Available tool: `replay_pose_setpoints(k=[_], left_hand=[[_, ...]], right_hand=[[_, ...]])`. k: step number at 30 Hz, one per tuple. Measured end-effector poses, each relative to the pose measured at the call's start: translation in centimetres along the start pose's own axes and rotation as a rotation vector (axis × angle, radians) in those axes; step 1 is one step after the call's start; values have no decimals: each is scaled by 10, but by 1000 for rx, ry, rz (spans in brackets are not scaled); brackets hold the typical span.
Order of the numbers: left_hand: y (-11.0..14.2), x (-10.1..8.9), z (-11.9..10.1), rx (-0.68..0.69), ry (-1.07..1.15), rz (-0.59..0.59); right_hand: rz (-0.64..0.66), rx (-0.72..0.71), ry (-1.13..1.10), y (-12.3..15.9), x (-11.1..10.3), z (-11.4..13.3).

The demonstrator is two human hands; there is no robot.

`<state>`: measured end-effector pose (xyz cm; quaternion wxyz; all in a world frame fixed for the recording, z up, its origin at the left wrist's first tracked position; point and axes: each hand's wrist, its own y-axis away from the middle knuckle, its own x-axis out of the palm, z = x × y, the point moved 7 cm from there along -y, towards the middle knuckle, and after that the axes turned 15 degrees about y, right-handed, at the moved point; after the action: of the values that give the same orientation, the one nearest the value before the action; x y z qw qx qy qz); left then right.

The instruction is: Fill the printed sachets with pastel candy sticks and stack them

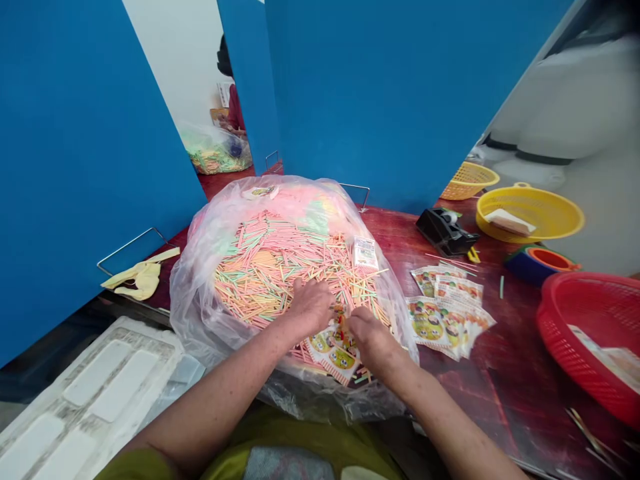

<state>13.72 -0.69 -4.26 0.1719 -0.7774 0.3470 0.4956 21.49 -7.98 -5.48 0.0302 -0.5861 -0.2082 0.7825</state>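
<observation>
Left hand (310, 307) lies spread on light, stiff sticks (270, 273); right hand (373, 343), fingers narrowed, nears printed packets (340, 360) at the plastic bag's (200, 300) six o'clock, grip unclear.

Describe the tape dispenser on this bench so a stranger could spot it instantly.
On the dark red bench, right of the big clear plastic bag of pastel sticks, look toward the back. The black tape dispenser sits behind the printed packets, left of a round yellow basket; it's the only black thing nearby.
</observation>
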Motion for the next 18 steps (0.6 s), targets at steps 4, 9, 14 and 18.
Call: replay_pose_setpoints(k=[4, 9, 14, 18], left_hand=[[2, -1, 8, 75, 87, -37], [14, -12, 10, 280, 325, -31], [30, -25, 1, 426, 430, -91], [42, -28, -4, 495, 488, -156]], right_hand=[[-213, 30, -29, 3, -25, -6], [-444, -17, 85, -3, -79, -3], [-365, -288, 132, -11, -87, 29], [-182, -360, 71, -16, -85, 44]])
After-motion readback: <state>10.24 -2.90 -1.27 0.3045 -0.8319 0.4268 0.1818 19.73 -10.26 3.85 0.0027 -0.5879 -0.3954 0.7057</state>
